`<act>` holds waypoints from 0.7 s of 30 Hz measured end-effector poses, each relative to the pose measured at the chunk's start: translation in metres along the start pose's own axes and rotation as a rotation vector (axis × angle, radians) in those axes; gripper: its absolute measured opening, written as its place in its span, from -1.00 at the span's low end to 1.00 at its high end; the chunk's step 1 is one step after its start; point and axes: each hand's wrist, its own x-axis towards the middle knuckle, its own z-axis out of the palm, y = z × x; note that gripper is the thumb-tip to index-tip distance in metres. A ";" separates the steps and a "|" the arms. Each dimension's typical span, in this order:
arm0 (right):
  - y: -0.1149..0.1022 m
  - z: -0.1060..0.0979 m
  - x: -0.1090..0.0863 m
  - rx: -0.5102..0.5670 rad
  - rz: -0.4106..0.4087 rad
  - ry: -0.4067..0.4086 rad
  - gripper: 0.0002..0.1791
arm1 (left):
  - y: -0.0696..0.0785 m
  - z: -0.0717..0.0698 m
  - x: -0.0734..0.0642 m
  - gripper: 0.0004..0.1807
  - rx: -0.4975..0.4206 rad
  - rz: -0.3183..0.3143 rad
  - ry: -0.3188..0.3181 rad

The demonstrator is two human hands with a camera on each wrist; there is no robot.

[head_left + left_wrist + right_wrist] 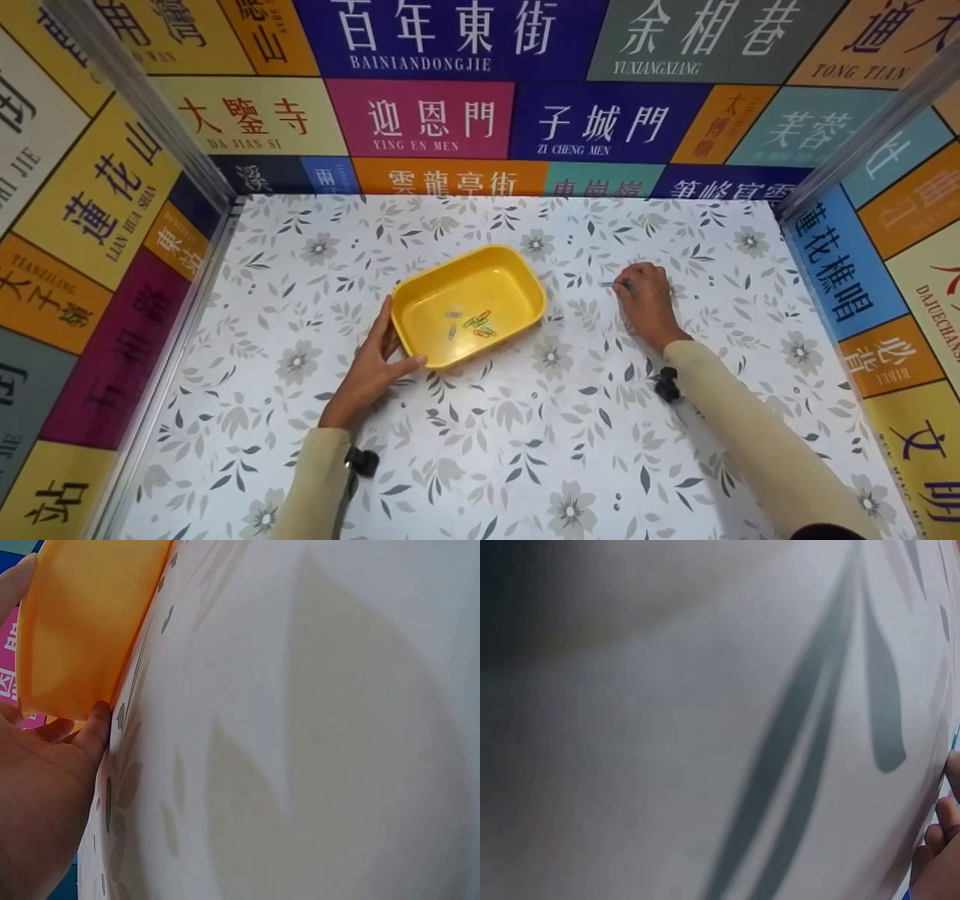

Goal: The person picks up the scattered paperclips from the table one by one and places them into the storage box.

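A yellow plastic tray (517,274) sits at a slant on the table. Several paper clips (477,322), green, orange and pale blue, lie loose on its floor. My left hand (373,367) holds the tray's near left corner, thumb on the near side and fingers along the left wall. In the left wrist view, that hand (45,787) is against the tray's orange-looking wall (90,622). Right of the tray, my right hand (646,300) has curled fingers and pinches a small bluish paper clip (607,284). Only part of the right hand (941,840) shows in the right wrist view.
A white cloth with grey flowers and leaves covers the table (465,457). Upright panels with coloured blocks of lettering (420,120) enclose the back and both sides. Dark wrist cameras (363,460) are strapped near both sleeve cuffs.
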 end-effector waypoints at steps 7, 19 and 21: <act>-0.001 0.000 -0.002 -0.010 -0.007 -0.003 -0.96 | 0.000 -0.001 0.001 0.36 -0.003 0.004 -0.006; -0.005 0.000 -0.003 -0.007 -0.006 -0.027 -0.95 | -0.003 -0.002 0.000 0.36 0.017 0.024 -0.005; -0.006 0.000 -0.003 -0.010 -0.002 -0.034 -0.94 | -0.003 -0.001 0.000 0.37 0.021 0.014 -0.002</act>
